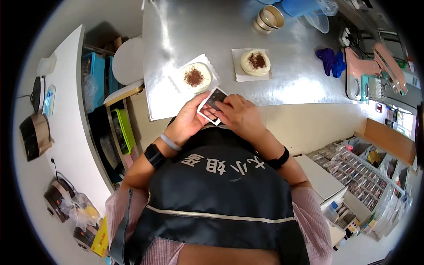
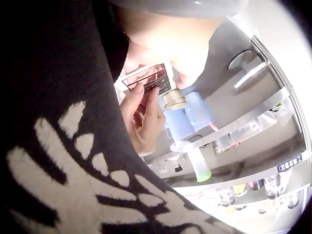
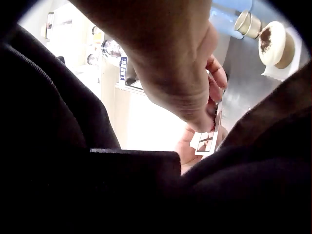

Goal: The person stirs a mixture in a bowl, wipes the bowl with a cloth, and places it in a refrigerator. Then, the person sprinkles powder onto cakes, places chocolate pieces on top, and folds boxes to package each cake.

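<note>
Just in front of the apron, my left hand holds a small white-bordered sheet with a see-through middle and dark pieces along one part. My right hand bends over it from the other side, thumb and fingertips pinching at the dark part. In the left wrist view, the right fingers meet the dark strip, while the left hand supports the white border. Beyond the hands lie two round cream-white cakes dusted with brown powder, a left cake and a right cake, each on white paper.
The metal table carries stacked metal tins, blue containers and purple-blue gloves. A pink stand mixer stands at its right end. Left of it are a round-seated chair and a white counter.
</note>
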Tool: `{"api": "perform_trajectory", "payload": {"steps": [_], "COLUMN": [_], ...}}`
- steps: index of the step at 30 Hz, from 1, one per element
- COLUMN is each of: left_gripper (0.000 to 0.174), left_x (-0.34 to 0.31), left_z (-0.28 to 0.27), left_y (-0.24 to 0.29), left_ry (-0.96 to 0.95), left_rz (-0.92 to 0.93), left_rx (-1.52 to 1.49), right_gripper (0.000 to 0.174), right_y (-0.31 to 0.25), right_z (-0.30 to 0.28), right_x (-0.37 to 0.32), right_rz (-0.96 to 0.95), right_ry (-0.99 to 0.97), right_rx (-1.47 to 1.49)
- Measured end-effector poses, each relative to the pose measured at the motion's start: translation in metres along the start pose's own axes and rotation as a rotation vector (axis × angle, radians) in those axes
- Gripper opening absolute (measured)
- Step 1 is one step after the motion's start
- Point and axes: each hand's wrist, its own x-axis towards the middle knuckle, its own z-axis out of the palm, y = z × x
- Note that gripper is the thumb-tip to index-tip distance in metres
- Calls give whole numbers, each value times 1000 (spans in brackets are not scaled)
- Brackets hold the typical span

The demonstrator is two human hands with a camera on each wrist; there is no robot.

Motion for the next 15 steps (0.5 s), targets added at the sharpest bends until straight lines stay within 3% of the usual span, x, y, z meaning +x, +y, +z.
{"api": "perform_trajectory", "payload": {"steps": [2,4,9,13,15], "left_gripper": [23,21,18,15,15], "left_x": [1,-3,-3,-2,-3], "left_z": [4,10,14,15,17], "left_y": [3,5,8,10,9], "left_ry": [-32,49,74,76,85], "left_rz": [19,135,271,309,313], "left_rx": [58,310,428,529,539], "right_gripper": [23,22,14,18,19], "right_y": [-3,-5,-5,-8,-8], "right_z": [-2,1,4,2,2], "right_x": [2,2,5,9,10], "right_rz": [-29,6,41,48,138], "right_ry": [37,35,142,155,150], "right_rx": [89,97,90,86,174]}}
